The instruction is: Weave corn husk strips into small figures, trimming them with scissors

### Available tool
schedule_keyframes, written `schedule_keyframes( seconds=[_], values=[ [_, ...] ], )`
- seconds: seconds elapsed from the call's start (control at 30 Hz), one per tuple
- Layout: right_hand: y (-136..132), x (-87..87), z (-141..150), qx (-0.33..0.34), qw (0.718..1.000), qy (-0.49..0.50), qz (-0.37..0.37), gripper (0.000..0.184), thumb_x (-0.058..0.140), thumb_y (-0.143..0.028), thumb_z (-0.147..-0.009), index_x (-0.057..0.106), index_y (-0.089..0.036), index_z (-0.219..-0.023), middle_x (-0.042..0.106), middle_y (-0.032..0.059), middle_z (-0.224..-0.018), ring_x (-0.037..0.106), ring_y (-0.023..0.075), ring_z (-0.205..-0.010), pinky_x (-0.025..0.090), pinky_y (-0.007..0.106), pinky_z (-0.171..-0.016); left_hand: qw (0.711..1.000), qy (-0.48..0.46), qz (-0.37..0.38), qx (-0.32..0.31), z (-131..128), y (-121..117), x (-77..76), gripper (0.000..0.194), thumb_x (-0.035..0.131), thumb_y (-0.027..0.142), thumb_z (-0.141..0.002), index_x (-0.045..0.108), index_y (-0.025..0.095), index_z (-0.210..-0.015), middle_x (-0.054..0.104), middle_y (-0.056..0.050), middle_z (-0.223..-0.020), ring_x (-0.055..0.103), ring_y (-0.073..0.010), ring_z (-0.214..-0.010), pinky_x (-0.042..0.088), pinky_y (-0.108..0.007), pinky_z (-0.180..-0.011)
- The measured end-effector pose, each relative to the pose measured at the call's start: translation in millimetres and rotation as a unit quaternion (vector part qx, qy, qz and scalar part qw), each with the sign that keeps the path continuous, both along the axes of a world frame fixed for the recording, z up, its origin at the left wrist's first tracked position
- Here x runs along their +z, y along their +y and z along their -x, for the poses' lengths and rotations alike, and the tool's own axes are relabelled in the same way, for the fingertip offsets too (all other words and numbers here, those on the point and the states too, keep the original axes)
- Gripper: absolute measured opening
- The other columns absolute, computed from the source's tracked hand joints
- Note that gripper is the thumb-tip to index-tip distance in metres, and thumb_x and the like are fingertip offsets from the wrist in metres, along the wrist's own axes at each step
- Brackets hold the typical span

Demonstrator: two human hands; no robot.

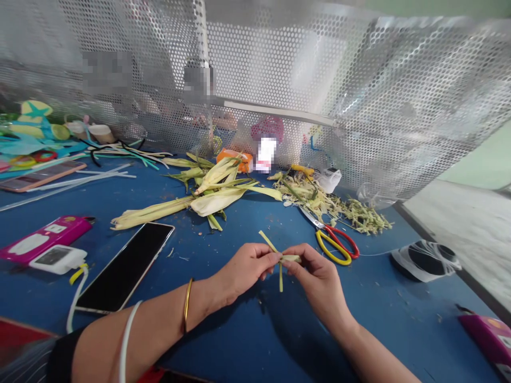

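Observation:
My left hand [245, 268] and my right hand [315, 276] meet above the blue table [247, 330], both pinched on thin yellow-green leaf strips [280, 261]. The strips cross between my fingertips; one sticks up to the left, another hangs down. A gold bangle and a white cord circle my left forearm. Behind my hands lies a bundle of pale corn-husk leaves [199, 199].
Red-and-yellow scissors [333, 242] lie right of my hands beside a heap of leaf trimmings [339, 205]. A black phone [125, 266], a white power bank [58, 258] and a pink case [43, 236] sit left. A tape roll [425, 260] sits right. Perforated metal screens [359, 80] wall the back.

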State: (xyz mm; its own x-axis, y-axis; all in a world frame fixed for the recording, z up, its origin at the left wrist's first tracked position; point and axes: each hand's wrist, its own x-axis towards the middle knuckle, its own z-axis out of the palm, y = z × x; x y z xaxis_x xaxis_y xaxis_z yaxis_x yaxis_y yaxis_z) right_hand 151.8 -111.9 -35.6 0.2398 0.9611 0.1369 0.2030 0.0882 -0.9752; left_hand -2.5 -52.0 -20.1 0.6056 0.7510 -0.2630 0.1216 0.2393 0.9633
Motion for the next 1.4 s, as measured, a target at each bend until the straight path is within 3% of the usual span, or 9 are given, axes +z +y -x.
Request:
schedule_keyframes(
  seconds=[0.13, 0.2, 0.33, 0.47, 0.57, 0.87, 1.0, 1.23, 1.4],
  values=[
    [0, 4.9, -4, 0.015, 1.0, -0.002, -0.007, 0.021, 0.072, -0.037, -0.077, 0.068, -0.02, -0.065, 0.059, 0.0001, -0.062, 0.052, 0.0149, -0.061, 0.041, 0.028, -0.06, 1.0, -0.016, -0.005, -0.023, 1, 1, -0.9, 0.035, 0.06, 0.047, -0.08, 0.054, 0.016, -0.065, 0.044, 0.004, -0.057, 0.038, -0.0085, -0.055, 0.026, -0.024, -0.052],
    [1, 5.4, -8, 0.026, 0.998, 0.058, 0.006, 0.026, 0.068, -0.045, -0.08, 0.072, -0.02, -0.071, 0.063, 0.0022, -0.066, 0.055, 0.0168, -0.064, 0.044, 0.03, -0.064, 0.999, -0.02, 0.003, -0.035, 2, 2, -0.3, 0.036, 0.06, 0.049, -0.081, 0.054, 0.016, -0.067, 0.045, 0.004, -0.059, 0.039, -0.0086, -0.056, 0.026, -0.024, -0.052],
    [5, 2.3, -12, -0.034, 0.986, 0.156, 0.053, 0.044, 0.062, -0.06, -0.08, 0.076, -0.019, -0.081, 0.067, 0.0054, -0.076, 0.057, 0.0182, -0.07, 0.046, 0.03, -0.067, 0.998, -0.003, -0.006, -0.057, 3, 0, 1.8, 0.036, 0.058, 0.049, -0.081, 0.056, 0.016, -0.068, 0.045, 0.004, -0.06, 0.038, -0.0087, -0.055, 0.026, -0.024, -0.053],
    [6, 2.3, -6, 0.044, 0.978, 0.159, 0.126, 0.036, 0.078, -0.051, -0.067, 0.074, -0.017, -0.078, 0.064, 0.0018, -0.067, 0.054, 0.0153, -0.063, 0.042, 0.027, -0.06, 0.993, 0.006, -0.022, -0.115, 2, -3, 1.2, 0.037, 0.058, 0.047, -0.082, 0.052, 0.017, -0.061, 0.045, 0.004, -0.057, 0.038, -0.0088, -0.055, 0.028, -0.025, -0.055],
    [5, 3.8, -1, 0.064, 0.975, 0.172, 0.129, 0.031, 0.081, -0.045, -0.064, 0.069, -0.017, -0.071, 0.061, -0.0006, -0.062, 0.052, 0.0134, -0.059, 0.039, 0.026, -0.055, 0.991, 0.013, -0.023, -0.128, 2, -4, -1.2, 0.037, 0.058, 0.047, -0.081, 0.052, 0.018, -0.06, 0.046, 0.004, -0.056, 0.037, -0.0086, -0.054, 0.028, -0.026, -0.055],
    [5, -5.5, 2, -0.017, 0.976, 0.202, 0.077, 0.03, 0.077, -0.044, -0.071, 0.062, -0.018, -0.066, 0.056, -0.0035, -0.061, 0.048, 0.0106, -0.056, 0.039, 0.024, -0.057, 0.994, -0.005, 0.071, -0.079, 1, 0, -5.2, 0.035, 0.067, 0.048, -0.075, 0.059, 0.015, -0.065, 0.046, 0.005, -0.056, 0.036, -0.0073, -0.052, 0.024, -0.024, -0.051],
    [8, -6.0, -3, -0.06, 0.978, 0.179, 0.088, 0.039, 0.074, -0.055, -0.07, 0.069, -0.019, -0.083, 0.064, 0.0006, -0.073, 0.055, 0.0141, -0.064, 0.042, 0.026, -0.061, 0.995, -0.034, 0.09, -0.041, 1, 4, -6.4, 0.037, 0.068, 0.05, -0.074, 0.058, 0.015, -0.067, 0.048, 0.004, -0.06, 0.036, -0.0066, -0.052, 0.023, -0.024, -0.05],
    [5, 0.3, 3, 0.085, 0.977, 0.137, 0.14, 0.044, 0.067, -0.06, -0.076, 0.068, -0.016, -0.074, 0.06, 0.0002, -0.066, 0.052, 0.0121, -0.06, 0.041, 0.026, -0.061, 0.994, -0.075, 0.073, 0.018, 2, 8, -7.0, 0.037, 0.066, 0.05, -0.078, 0.061, 0.013, -0.072, 0.053, 0.002, -0.067, 0.039, -0.0066, -0.054, 0.026, -0.024, -0.052],
    [3, 3.5, 6, 0.105, 0.981, 0.102, 0.129, 0.042, 0.069, -0.057, -0.076, 0.065, -0.016, -0.065, 0.058, -0.0003, -0.062, 0.052, 0.0126, -0.058, 0.042, 0.026, -0.061, 0.995, -0.062, 0.072, 0.016, 0, 5, -4.5, 0.032, 0.07, 0.044, -0.075, 0.065, 0.012, -0.079, 0.054, 0.002, -0.064, 0.039, -0.0075, -0.056, 0.025, -0.023, -0.052]
  ],
)
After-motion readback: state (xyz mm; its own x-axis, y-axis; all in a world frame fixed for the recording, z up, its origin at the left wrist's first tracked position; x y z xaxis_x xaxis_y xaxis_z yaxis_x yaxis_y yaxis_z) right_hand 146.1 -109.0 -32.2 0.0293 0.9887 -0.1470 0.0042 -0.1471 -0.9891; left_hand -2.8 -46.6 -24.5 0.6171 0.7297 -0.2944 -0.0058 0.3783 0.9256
